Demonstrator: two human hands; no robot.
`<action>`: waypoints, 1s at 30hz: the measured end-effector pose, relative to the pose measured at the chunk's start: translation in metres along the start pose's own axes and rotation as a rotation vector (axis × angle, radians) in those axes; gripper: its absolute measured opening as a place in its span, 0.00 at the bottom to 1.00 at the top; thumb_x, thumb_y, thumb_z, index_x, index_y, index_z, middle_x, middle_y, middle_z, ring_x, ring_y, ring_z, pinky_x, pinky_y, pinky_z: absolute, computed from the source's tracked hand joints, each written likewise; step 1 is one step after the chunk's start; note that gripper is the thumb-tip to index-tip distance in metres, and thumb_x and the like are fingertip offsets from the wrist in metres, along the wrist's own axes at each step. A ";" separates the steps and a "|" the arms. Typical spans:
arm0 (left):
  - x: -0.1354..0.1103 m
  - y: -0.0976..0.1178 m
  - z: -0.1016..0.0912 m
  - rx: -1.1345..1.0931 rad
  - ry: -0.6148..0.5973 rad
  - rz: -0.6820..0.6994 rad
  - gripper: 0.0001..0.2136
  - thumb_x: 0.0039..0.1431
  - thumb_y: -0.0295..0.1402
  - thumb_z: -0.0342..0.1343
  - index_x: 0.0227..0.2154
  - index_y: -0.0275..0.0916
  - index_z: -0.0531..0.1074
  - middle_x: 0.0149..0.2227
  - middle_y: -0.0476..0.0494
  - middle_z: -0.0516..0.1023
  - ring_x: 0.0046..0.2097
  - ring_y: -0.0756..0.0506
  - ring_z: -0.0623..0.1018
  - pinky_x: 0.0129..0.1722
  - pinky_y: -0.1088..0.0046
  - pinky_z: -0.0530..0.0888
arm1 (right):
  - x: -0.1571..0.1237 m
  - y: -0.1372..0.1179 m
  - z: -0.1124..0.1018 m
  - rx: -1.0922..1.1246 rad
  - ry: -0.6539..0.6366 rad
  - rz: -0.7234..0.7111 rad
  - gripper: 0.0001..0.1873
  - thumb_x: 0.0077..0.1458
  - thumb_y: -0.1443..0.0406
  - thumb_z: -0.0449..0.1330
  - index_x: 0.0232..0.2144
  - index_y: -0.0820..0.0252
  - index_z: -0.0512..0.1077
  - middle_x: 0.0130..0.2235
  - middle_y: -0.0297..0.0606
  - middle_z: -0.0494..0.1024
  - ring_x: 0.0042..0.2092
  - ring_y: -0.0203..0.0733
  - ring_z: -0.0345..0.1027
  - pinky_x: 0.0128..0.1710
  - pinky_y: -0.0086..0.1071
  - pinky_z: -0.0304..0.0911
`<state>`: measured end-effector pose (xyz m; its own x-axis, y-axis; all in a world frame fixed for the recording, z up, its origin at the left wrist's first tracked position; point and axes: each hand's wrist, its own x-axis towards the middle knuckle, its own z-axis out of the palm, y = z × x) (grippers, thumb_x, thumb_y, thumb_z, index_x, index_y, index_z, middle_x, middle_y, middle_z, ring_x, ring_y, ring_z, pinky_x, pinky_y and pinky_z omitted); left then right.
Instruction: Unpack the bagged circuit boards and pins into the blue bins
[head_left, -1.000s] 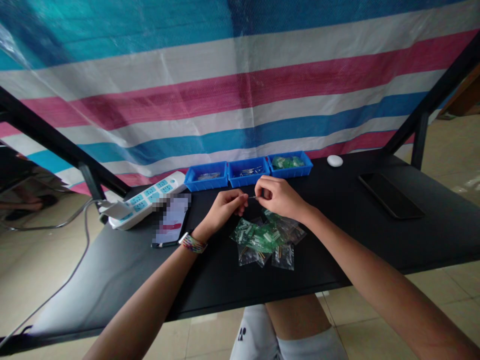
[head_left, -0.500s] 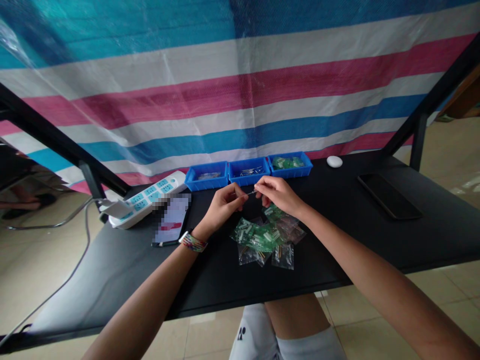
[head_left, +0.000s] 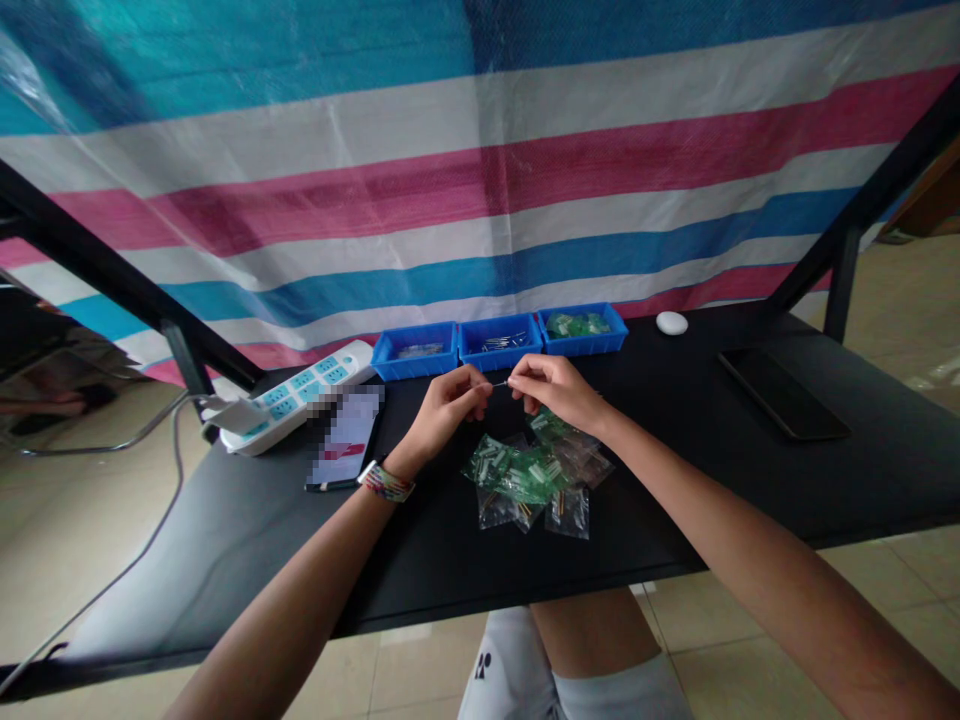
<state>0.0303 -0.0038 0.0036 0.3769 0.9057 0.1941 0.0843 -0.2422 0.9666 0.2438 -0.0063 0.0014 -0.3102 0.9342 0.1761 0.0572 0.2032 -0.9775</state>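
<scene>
Between my two hands stretches a thin metal rod (head_left: 500, 384), too small to name more exactly. My left hand (head_left: 452, 405) pinches its left end, and my right hand (head_left: 556, 388) pinches the right end. Just below the hands lies a pile of small plastic bags: green bags (head_left: 525, 472) with pale pieces inside, and clear bags (head_left: 568, 514) holding brass-coloured pins. Behind the hands stand three blue bins in a row. The left bin (head_left: 415, 366) has clear packets, the middle bin (head_left: 501, 356) loose metal pins, and the right bin (head_left: 585, 343) green bags.
A white power strip (head_left: 300, 397) with a plug lies at the left, beside a lit phone (head_left: 346, 437). To the right are a white oval object (head_left: 672, 323) and a dark phone (head_left: 784, 393). Black frame bars and a striped sheet (head_left: 480, 180) bound the black table (head_left: 450, 570).
Both hands keep their pinch on the thin rod and have drawn very slightly closer together. The view has shifted slightly. The bags and bins stay in place.
</scene>
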 end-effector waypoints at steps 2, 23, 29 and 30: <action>0.001 -0.004 -0.002 -0.020 -0.025 -0.033 0.17 0.63 0.47 0.59 0.27 0.38 0.74 0.22 0.47 0.73 0.24 0.48 0.72 0.24 0.74 0.68 | 0.000 -0.001 0.001 0.013 0.012 -0.034 0.13 0.55 0.55 0.67 0.32 0.59 0.73 0.30 0.33 0.77 0.25 0.33 0.69 0.24 0.27 0.65; 0.003 -0.004 -0.002 -0.054 0.007 -0.040 0.13 0.58 0.42 0.66 0.30 0.37 0.74 0.24 0.48 0.74 0.26 0.49 0.74 0.26 0.75 0.70 | 0.000 0.003 0.002 0.035 0.062 -0.080 0.10 0.53 0.61 0.68 0.35 0.58 0.74 0.32 0.32 0.75 0.27 0.35 0.71 0.25 0.30 0.69; 0.002 -0.001 -0.001 -0.045 0.058 -0.029 0.13 0.55 0.41 0.69 0.33 0.36 0.74 0.25 0.49 0.75 0.27 0.50 0.75 0.27 0.77 0.70 | 0.003 0.001 0.000 0.130 0.115 -0.012 0.12 0.50 0.59 0.69 0.33 0.59 0.73 0.30 0.31 0.75 0.23 0.32 0.69 0.23 0.27 0.67; 0.002 0.000 0.000 -0.045 0.064 -0.030 0.13 0.55 0.41 0.69 0.33 0.36 0.74 0.25 0.50 0.75 0.27 0.51 0.75 0.27 0.77 0.70 | 0.003 0.001 0.000 0.140 0.117 -0.003 0.12 0.49 0.59 0.69 0.32 0.59 0.73 0.30 0.31 0.75 0.23 0.32 0.69 0.23 0.27 0.67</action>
<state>0.0309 -0.0016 0.0037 0.3152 0.9330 0.1738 0.0528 -0.2001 0.9784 0.2432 -0.0036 0.0013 -0.1976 0.9630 0.1835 -0.0791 0.1709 -0.9821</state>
